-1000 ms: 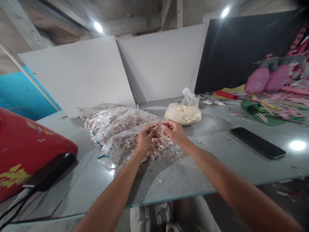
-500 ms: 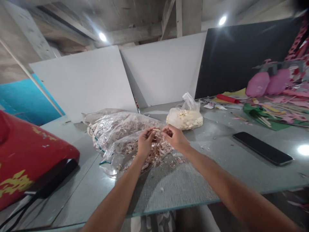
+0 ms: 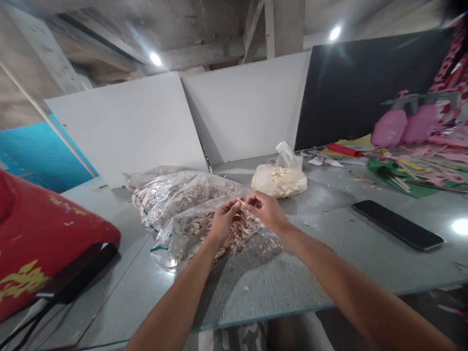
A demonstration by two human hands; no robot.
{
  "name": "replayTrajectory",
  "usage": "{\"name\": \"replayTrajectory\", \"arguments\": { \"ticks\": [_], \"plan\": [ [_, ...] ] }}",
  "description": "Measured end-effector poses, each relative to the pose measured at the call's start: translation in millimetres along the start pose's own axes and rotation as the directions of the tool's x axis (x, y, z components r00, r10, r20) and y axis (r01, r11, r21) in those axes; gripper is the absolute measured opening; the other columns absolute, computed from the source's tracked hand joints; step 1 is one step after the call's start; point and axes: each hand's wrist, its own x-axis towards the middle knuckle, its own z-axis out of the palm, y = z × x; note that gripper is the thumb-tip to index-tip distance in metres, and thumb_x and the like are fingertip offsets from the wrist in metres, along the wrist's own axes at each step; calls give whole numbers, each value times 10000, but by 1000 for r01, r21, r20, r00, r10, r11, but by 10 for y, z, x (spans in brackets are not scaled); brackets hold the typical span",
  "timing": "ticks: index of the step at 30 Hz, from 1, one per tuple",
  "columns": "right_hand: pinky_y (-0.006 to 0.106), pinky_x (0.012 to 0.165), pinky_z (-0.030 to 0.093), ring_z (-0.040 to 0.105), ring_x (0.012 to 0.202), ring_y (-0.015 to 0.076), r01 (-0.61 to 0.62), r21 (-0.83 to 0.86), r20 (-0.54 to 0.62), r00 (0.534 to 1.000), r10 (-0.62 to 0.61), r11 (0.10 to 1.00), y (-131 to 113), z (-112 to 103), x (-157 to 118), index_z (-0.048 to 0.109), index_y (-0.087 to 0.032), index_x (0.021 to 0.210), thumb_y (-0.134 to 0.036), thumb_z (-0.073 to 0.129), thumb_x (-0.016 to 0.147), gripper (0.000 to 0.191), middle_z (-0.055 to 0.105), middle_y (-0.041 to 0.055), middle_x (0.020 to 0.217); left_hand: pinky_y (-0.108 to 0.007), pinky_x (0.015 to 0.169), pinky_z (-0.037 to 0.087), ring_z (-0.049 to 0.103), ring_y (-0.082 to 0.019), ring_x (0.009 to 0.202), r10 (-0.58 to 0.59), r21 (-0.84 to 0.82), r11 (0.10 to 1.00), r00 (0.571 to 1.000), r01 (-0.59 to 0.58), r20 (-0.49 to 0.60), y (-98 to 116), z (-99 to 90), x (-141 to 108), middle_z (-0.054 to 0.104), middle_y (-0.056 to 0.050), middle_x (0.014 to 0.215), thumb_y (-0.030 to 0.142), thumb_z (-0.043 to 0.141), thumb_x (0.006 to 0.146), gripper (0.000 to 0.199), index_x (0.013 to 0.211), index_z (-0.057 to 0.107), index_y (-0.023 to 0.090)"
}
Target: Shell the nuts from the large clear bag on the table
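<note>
Since the earlier pictures the two hands have been kept close together, and the view has been tipped a little. A small pale piece is pinched between the fingertips of the left hand and the right hand; the fingers of both are curled in tight around it. It is held just above a heap of thin, dry, curly peels, brown and white, spilled from a clear crinkly bag onto the smooth grey glass table. A smaller see-through bag, tied at the top and filled with round cream-white lumps, is set just behind the hands. A flat black phone is laid well apart on the right.
</note>
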Motion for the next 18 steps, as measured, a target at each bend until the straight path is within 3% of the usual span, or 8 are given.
{"name": "replayTrajectory", "arguments": {
  "ticks": [7, 13, 18],
  "plan": [
    [206, 567, 341, 456, 573, 98, 18, -66, 8, 1000, -18, 998, -60, -14, -14, 541, -180, 720, -360, 519, 812, 203, 539, -20, 645, -209, 487, 467, 522, -65, 500, -4, -17, 1000, 1000, 4, 5, -18, 2, 15, 555, 22, 688, 420, 656, 688, 352, 914, 588, 158],
    [215, 573, 326, 438, 597, 115, 23, -146, 46, 999, -17, 989, -41, -7, -28, 505, -190, 792, -304, 445, 840, 137, 501, -14, 675, -220, 473, 482, 536, -68, 482, 107, 92, 990, 993, -103, -40, -51, 21, 21, 553, 22, 708, 402, 620, 723, 315, 905, 556, 153],
    [215, 587, 318, 418, 612, 119, 20, -193, 59, 998, -9, 981, 6, 21, -27, 475, -197, 806, -275, 418, 841, 103, 476, -19, 683, -228, 464, 489, 530, -72, 457, 140, 176, 976, 988, -126, -70, -51, 38, 6, 566, 14, 706, 395, 598, 740, 299, 896, 535, 148]
  ]
}}
